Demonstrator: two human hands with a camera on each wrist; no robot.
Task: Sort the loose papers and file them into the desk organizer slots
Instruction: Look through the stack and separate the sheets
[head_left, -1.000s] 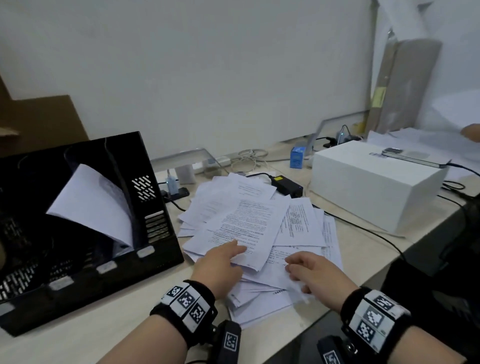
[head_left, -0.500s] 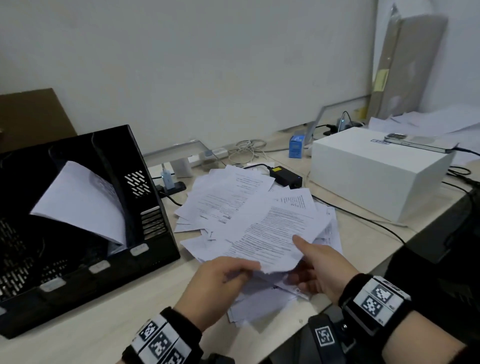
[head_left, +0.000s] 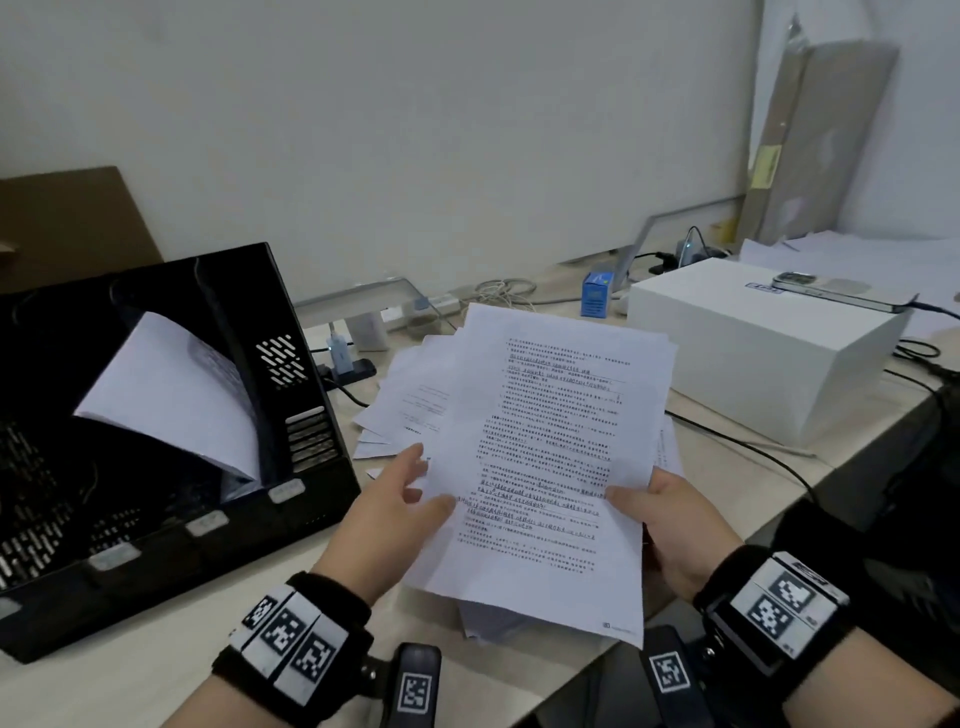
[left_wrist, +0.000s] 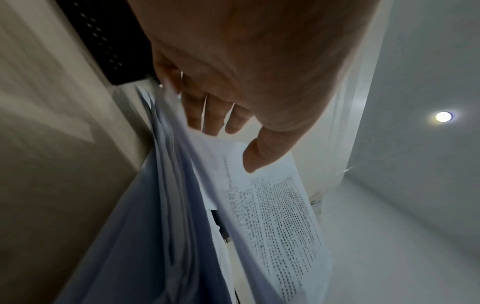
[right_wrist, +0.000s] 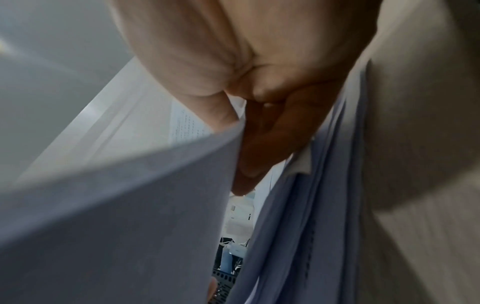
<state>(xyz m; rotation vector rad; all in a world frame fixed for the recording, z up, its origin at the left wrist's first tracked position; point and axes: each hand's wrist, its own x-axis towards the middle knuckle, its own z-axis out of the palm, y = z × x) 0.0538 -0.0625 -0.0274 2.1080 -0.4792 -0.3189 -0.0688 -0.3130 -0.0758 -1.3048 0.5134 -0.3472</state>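
Right, L hand (head_left: 400, 512) and R hand (head_left: 670, 525) each pinch a side of a printed sheet (head_left: 545, 457), thumbs on top, over the loose pile (head_left: 410, 400) on the counter (head_left: 156, 665) beside the desk organizer (head_left: 234, 291). Early days imo: one filed paper (head_left: 171, 395) in a slot, pile unsorted. Other slots too dark; can't tell if more sheets sit behind mine.

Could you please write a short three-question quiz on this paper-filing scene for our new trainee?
1. True or false: the right hand holds the printed sheet with its thumb on top.
2. Where does the phone lie? A on the white box; B on the floor; C under the printed sheet.
3. Fill in: one slot of the black organizer already holds a curved white ____.
Key: 1 true; 2 A; 3 paper.
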